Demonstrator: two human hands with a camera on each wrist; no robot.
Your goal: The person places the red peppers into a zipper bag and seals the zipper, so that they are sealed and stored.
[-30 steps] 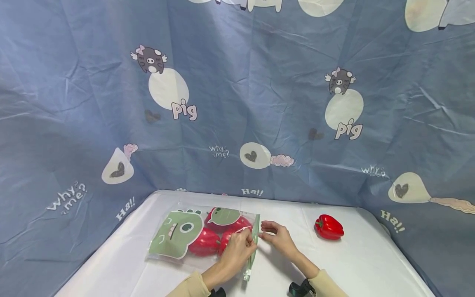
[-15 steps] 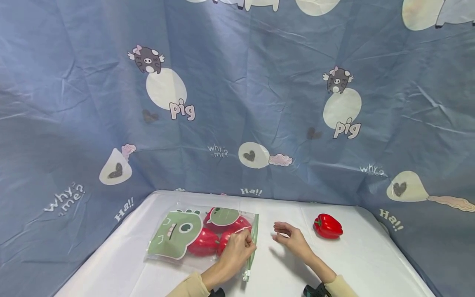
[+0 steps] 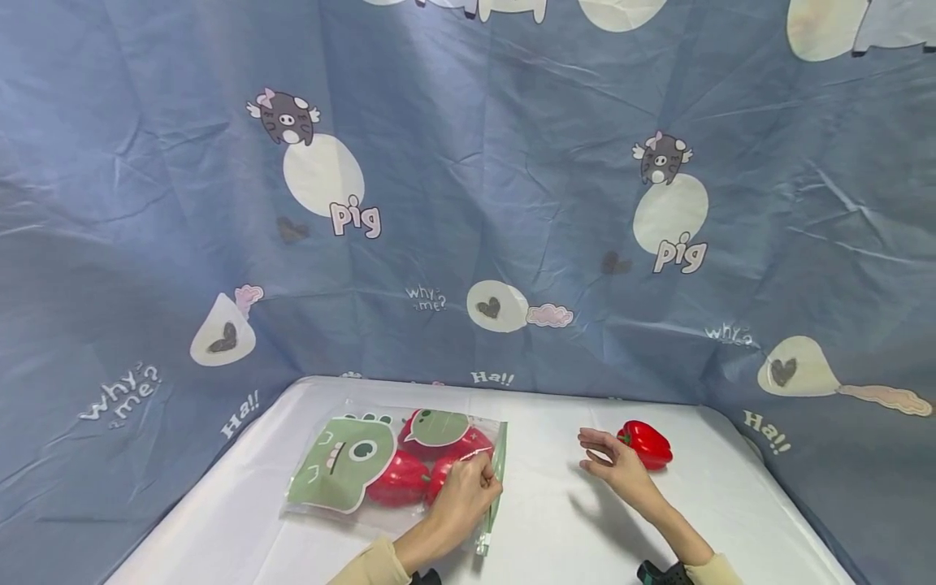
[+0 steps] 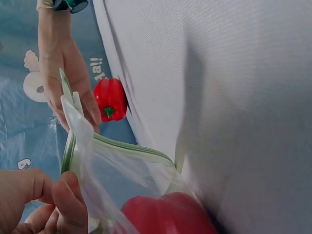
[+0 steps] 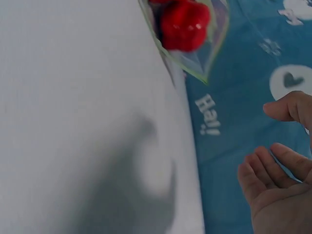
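A clear zip bag (image 3: 332, 471) with a green monster print lies on its side, its green-edged mouth toward the right. Inside it are several red bell peppers (image 3: 398, 479), seen through the plastic. My left hand (image 3: 465, 496) pinches the upper edge of the bag's mouth between thumb and fingers; in the left wrist view the mouth gapes, with one pepper (image 4: 168, 214) just within. My right hand (image 3: 621, 473) is raised over the table, fingers loosely bent and nothing in them. Just beyond it lies a single loose red bell pepper (image 3: 651, 445), partly covered by the hand in the head view.
A white cloth (image 3: 548, 520) covers the table. Behind and around it hangs a blue curtain (image 3: 453, 203) printed with pigs and lettering. Dark wrist cameras (image 3: 661, 574) sit at the sleeves.
My right hand has moved away from the bag's mouth, rightward to the loose bell pepper. The left hand has kept its hold on the bag, which stays in place.
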